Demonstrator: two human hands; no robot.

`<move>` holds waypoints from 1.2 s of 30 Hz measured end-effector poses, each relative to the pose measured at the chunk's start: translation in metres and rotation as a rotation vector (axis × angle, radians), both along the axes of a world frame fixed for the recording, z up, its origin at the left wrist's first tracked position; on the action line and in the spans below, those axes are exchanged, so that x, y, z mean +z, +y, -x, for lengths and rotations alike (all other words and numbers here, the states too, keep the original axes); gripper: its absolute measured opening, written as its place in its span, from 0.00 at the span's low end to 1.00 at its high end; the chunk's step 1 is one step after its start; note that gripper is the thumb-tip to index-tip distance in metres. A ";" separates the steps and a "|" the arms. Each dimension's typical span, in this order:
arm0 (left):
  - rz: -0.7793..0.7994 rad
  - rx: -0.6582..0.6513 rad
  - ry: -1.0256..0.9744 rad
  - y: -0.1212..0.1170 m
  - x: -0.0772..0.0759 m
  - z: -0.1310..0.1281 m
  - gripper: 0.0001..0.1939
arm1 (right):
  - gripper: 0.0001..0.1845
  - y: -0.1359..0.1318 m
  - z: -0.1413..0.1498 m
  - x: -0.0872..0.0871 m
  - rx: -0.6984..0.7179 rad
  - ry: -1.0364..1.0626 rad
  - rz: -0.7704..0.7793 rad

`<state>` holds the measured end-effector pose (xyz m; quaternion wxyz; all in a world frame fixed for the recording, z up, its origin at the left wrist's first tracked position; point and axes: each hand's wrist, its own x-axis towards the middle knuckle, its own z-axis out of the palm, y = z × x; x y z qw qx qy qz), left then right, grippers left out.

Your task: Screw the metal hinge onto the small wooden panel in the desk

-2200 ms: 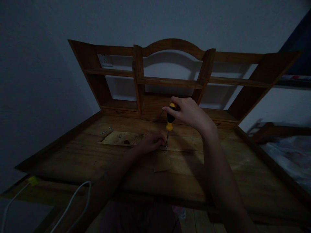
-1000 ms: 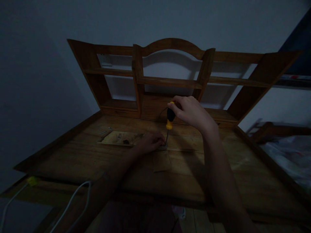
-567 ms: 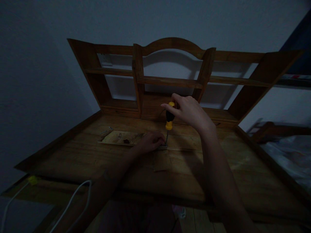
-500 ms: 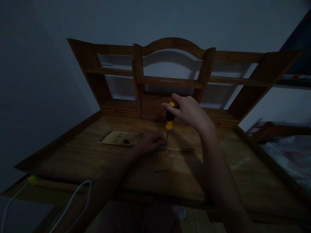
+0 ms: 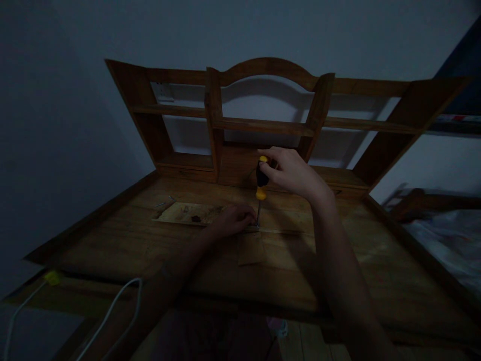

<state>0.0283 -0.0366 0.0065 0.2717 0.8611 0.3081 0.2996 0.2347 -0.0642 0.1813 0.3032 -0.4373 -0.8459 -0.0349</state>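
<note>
My right hand [image 5: 287, 170] grips the handle of a yellow and black screwdriver [image 5: 261, 178] from above. The screwdriver stands nearly upright, its shaft pointing down and its tip at a small spot by the right end of a thin wooden board [image 5: 180, 212]. My left hand [image 5: 236, 219] lies over that end of the board, fingers curled and closed beside the tip. Whatever the left fingertips pinch is too small and dark to make out. A square brown piece [image 5: 251, 249] lies flat just in front of the tip.
A wooden shelf unit [image 5: 263, 126] stands at the back of the wooden desk [image 5: 361, 260]. Small metal pieces [image 5: 161, 204] lie left of the board. A white cable [image 5: 108, 316] hangs at the front left, near a yellow piece [image 5: 51, 278] on the edge.
The fingers of my right hand have shifted round the screwdriver handle, and the thumb now lies closer against it. The screwdriver tilts slightly differently. My left hand stays in place.
</note>
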 end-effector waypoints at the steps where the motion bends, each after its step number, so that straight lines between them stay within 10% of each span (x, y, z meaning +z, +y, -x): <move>1: 0.005 0.004 0.002 0.000 0.000 0.000 0.11 | 0.20 0.000 0.000 0.000 -0.001 0.006 0.006; 36: -0.011 -0.012 0.003 0.003 -0.004 0.002 0.10 | 0.10 0.000 -0.009 0.001 0.027 0.037 -0.042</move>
